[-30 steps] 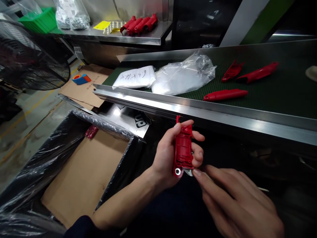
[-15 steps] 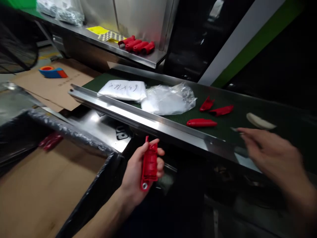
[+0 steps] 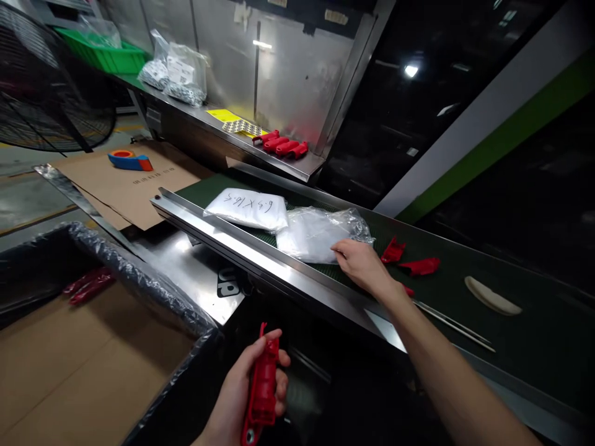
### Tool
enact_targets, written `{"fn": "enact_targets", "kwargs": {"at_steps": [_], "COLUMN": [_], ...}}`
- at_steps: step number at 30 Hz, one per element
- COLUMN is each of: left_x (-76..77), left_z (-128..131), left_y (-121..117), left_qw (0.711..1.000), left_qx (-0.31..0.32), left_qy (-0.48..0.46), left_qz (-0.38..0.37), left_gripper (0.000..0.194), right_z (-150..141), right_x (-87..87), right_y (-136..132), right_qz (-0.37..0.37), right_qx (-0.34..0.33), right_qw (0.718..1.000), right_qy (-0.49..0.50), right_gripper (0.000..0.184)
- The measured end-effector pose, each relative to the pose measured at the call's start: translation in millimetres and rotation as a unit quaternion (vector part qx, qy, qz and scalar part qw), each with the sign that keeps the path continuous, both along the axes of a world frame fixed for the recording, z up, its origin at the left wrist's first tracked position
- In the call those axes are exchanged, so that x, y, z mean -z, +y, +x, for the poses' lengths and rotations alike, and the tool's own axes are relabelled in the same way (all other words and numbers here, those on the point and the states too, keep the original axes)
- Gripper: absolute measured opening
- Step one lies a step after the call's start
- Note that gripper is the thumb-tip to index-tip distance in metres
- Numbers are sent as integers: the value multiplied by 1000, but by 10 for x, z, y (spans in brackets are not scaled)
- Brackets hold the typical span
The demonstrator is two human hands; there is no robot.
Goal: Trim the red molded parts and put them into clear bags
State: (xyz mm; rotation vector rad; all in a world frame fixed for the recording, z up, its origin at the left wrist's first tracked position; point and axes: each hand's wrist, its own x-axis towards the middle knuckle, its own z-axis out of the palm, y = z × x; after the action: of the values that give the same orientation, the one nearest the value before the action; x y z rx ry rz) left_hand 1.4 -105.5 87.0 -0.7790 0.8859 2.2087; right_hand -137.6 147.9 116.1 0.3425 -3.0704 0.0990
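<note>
Red shell (image 3: 263, 391) in curled left hand (image 3: 236, 385)

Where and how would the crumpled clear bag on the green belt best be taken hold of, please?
Probably pinch the clear bag by its crumpled right end, the right grip coming down from above. Loose film bunches up there, while the rest lies flatter; an approach from above also clears the metal rail along the near side.

Your green belt (image 3: 551, 350) carries a white packet (image 3: 255, 208), a clear plastic bag (image 3: 304, 238), red plastic parts (image 3: 422, 267), a slim two-pronged metal tool (image 3: 453, 323) and a pale half-round piece (image 3: 491, 297).
</note>
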Motion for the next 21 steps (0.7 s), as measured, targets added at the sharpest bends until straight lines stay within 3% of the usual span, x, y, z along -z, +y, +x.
{"fn": "enact_targets", "kwargs": {"at_steps": [4, 7, 10, 14, 18, 21], "left_x": [-53, 23, 137, 135, -85, -224], "left_z": [30, 59, 81, 15, -168, -250], "left_y": [-10, -39, -55, -49, -18, 34], "left_qw": [1000, 1000, 1000, 995, 975, 959], "left_qx": [-5, -9, -3, 12, 39, 46], "left_qy": [-9, -8, 15, 99, 216, 279], "left_qz": [-10, -21, -26, -16, -42, -28], "left_gripper": [39, 39, 40, 42, 47, 52], "right_z": [-470, -544, -476, -158, 437, 883], "right_x": [175, 208, 110, -137, -306, -282], "right_y": [-106, -69, -16, -46, -264, -470], "right_qz": [6, -4, -38, -124, -212, -237], "right_qx": [43, 62, 50, -8, -94, -150], "right_qw": [999, 998, 998, 991, 970, 954], "right_qy": [-31, -22, 0, 38, 79, 102], "right_gripper": [25, 25, 24, 23, 20, 11]}}
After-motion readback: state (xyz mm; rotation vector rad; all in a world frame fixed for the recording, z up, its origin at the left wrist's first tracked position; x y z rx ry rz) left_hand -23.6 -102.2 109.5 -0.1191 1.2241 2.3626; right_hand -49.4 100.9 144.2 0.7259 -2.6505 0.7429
